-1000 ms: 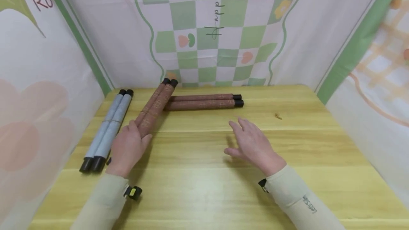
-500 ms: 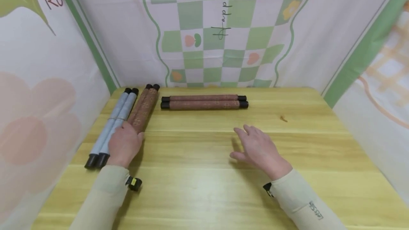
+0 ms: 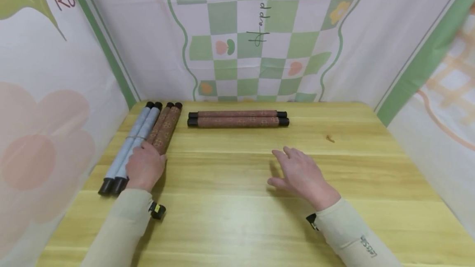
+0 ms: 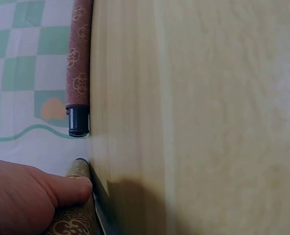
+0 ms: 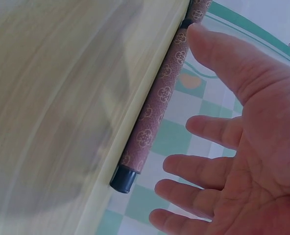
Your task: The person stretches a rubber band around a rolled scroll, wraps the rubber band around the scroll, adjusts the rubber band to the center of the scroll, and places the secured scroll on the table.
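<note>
Left hand (image 3: 146,167) gripped brown rolls (image 3: 166,129) beside blue rolls (image 3: 128,143), frame left, seemingly placed; third pair (image 3: 239,122), upper centre, apparently awaited handling; right hand (image 3: 301,174), fingers apart, held nothing.

A pale beige fabric left sleeve (image 3: 118,230) and matching right sleeve (image 3: 345,230) are worn; the latter is marked with small dark lettering (image 3: 368,246); a boxy black device (image 3: 161,214) bearing a yellow patch (image 3: 157,208) is worn at the left sleeve's end; a second black device (image 3: 311,219), partly hidden, at the right's.
</note>
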Demonstrator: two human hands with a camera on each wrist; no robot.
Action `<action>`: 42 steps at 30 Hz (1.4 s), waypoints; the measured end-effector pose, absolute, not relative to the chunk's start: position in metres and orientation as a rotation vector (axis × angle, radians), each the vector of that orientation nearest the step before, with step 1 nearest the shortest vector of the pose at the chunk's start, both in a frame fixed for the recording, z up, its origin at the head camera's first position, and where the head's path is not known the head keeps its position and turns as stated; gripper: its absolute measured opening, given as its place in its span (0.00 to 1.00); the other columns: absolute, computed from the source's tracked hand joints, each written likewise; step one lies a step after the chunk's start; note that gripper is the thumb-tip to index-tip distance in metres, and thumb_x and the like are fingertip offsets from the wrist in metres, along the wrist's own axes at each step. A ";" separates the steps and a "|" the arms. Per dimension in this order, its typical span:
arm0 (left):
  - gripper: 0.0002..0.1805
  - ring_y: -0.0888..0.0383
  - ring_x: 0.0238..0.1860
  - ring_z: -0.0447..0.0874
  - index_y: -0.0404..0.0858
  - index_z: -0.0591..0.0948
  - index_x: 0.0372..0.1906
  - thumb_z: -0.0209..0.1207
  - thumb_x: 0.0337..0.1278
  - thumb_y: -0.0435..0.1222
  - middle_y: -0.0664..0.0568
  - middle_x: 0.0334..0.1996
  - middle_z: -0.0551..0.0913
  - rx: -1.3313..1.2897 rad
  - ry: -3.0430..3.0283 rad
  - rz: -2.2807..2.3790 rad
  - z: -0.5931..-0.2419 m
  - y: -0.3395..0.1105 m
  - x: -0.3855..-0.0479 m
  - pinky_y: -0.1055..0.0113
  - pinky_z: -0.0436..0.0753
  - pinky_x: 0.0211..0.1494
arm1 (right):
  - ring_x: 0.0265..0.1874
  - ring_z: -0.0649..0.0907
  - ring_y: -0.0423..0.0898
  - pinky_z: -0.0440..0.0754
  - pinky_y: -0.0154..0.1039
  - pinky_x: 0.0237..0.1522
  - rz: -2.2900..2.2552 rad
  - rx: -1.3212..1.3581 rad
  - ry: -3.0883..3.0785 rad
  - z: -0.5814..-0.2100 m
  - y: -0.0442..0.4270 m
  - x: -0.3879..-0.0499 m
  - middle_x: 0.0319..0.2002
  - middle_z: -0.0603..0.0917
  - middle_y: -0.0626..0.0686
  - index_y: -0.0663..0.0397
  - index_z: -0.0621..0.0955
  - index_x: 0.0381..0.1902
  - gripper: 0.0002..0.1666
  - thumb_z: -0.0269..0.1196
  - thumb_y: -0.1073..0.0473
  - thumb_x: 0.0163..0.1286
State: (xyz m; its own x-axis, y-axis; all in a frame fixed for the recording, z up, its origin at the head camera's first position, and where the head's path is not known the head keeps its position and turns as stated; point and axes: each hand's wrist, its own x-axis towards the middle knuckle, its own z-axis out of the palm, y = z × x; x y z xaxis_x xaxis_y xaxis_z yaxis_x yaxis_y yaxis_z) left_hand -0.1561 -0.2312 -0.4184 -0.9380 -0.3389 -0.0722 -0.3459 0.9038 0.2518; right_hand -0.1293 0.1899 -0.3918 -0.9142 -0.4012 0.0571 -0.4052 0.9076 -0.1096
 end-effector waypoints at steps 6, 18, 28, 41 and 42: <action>0.49 0.24 0.47 0.80 0.14 0.50 0.75 0.57 0.75 0.50 0.16 0.60 0.68 -0.518 3.050 0.386 -0.424 -0.230 -0.158 0.35 0.83 0.43 | 0.68 0.74 0.71 0.72 0.68 0.67 0.172 0.629 -3.046 -0.391 0.193 -0.128 0.70 0.74 0.71 0.59 0.72 0.74 0.51 0.74 0.36 0.62; 0.48 0.21 0.49 0.79 0.17 0.54 0.75 0.59 0.72 0.49 0.15 0.57 0.72 -0.462 3.064 0.291 -0.414 -0.219 -0.147 0.31 0.82 0.41 | 0.65 0.78 0.70 0.77 0.65 0.64 0.170 0.638 -3.036 -0.391 0.195 -0.126 0.67 0.77 0.71 0.59 0.74 0.71 0.49 0.75 0.37 0.62; 0.35 0.21 0.49 0.77 0.16 0.56 0.74 0.45 0.76 0.39 0.14 0.51 0.73 -0.416 3.085 0.266 -0.412 -0.223 -0.139 0.32 0.81 0.39 | 0.65 0.78 0.69 0.77 0.65 0.64 0.164 0.644 -3.049 -0.393 0.192 -0.125 0.66 0.78 0.71 0.59 0.74 0.71 0.49 0.75 0.36 0.61; 0.28 0.25 0.47 0.76 0.15 0.62 0.69 0.43 0.72 0.32 0.19 0.45 0.74 -0.422 3.180 0.181 -0.417 -0.226 -0.134 0.35 0.80 0.37 | 0.66 0.77 0.69 0.76 0.65 0.65 0.157 0.641 -3.081 -0.393 0.191 -0.127 0.67 0.77 0.70 0.59 0.74 0.72 0.49 0.74 0.36 0.62; 0.27 0.26 0.46 0.76 0.15 0.64 0.66 0.43 0.71 0.31 0.20 0.44 0.74 -0.421 3.202 0.174 -0.417 -0.226 -0.133 0.35 0.80 0.36 | 0.66 0.77 0.69 0.76 0.65 0.65 0.155 0.645 -3.084 -0.393 0.191 -0.128 0.67 0.77 0.70 0.59 0.74 0.72 0.49 0.74 0.36 0.63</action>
State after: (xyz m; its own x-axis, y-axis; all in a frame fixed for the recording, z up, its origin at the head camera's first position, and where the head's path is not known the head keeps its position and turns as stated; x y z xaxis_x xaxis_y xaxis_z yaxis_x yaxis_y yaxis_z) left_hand -0.1330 -0.2259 -0.4173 -0.9618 -0.2624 0.0781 -0.2524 0.9604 0.1181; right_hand -0.1279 0.1910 -0.3932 -0.9163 -0.4005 0.0077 -0.3993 0.9115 -0.0989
